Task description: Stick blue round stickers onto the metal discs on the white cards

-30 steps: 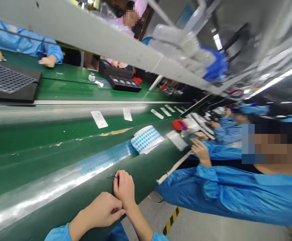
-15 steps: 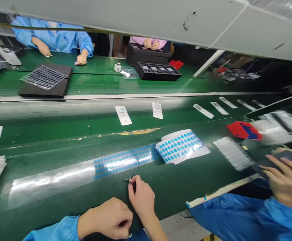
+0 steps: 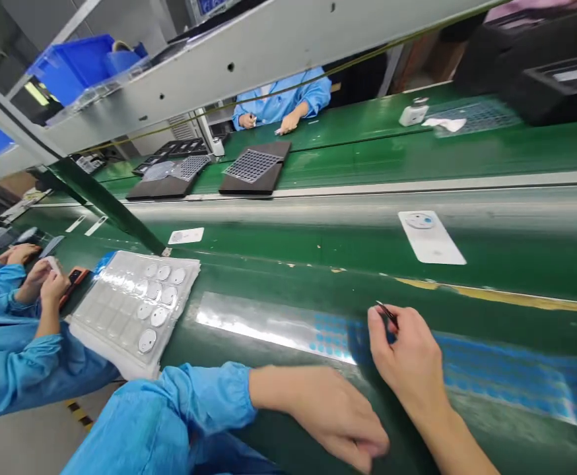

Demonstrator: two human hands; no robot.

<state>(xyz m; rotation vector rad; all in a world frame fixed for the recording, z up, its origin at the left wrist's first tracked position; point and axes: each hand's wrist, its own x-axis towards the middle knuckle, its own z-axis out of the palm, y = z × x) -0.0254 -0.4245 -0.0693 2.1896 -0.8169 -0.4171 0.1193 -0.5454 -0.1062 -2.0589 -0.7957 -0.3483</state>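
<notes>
My right hand (image 3: 410,349) is closed on dark tweezers (image 3: 387,313), whose tips stick out past the thumb and forefinger. It is above a clear strip (image 3: 263,326) with rows of blue stickers (image 3: 506,369). My left hand (image 3: 335,412) hangs over the front of the green bench, blurred, with its fingers curled together and nothing visible in them. Beyond the strip, a white card-like plate (image 3: 434,241) with a round patch and a blue spot lies on the belt. A clear tray (image 3: 135,307) holding several round white pieces lies to my left.
Co-workers' hands (image 3: 53,284) are at the far left, one holding a small white piece. A green post (image 3: 110,204) slants down behind the tray. Across the belt lie black foam blocks (image 3: 256,178) and a small white bottle (image 3: 414,112). A grey beam (image 3: 269,49) crosses overhead.
My view has swung left, bringing in the tray and the co-workers there. The blue-dotted sheets have left view. My right hand, with the tweezers, has moved over the strip.
</notes>
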